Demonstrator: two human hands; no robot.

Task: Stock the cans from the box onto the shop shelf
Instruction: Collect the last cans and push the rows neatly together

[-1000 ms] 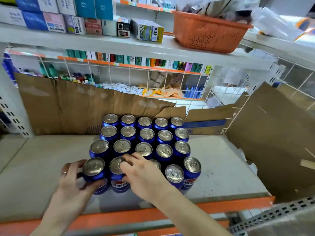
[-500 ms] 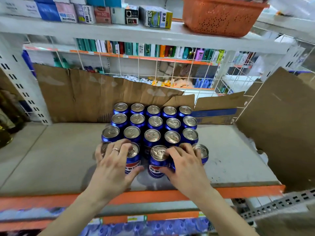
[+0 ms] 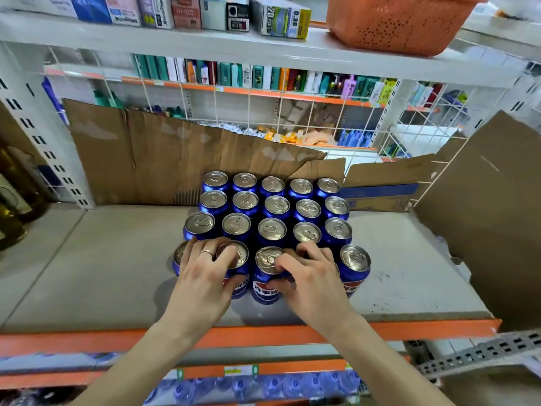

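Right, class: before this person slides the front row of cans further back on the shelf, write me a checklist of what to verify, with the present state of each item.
1. Left hand on the front-row cans: ok, its grip spans the two leftmost tops.
2. Right hand on the front-row cans: ok, fingers wrap the middle can.
3. Rightmost front can held: not ok, neither hand touches it.
4. Back three rows of cans upright and packed: ok.
5. Room behind the block: not ok, the back row stands close against the cardboard.
6. Shelf board flat and bare beside the cans: ok.
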